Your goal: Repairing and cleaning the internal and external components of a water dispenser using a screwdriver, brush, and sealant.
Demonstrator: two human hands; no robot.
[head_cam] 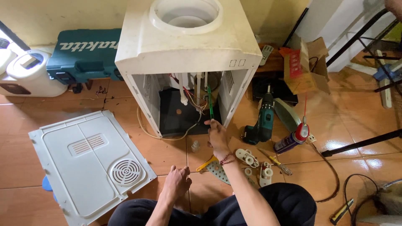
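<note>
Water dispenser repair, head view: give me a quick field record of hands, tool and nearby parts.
unit: white water dispenser, back open, wiring exposed
right hand: holds green screwdriver inside the cavity
left hand: rests on tiled floor, empty
back panel: lies flat, left of the unit
right of unit: cordless drill, spray can

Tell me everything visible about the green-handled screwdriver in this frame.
The screwdriver is long and slim, with a translucent green handle; its shaft and tip cannot be made out. It stands nearly upright, reaching into the open back of the white water dispenser, beside a bundle of wires. The right hand holds its lower end with a closed grip. The left hand rests apart on the tiled floor.
</note>
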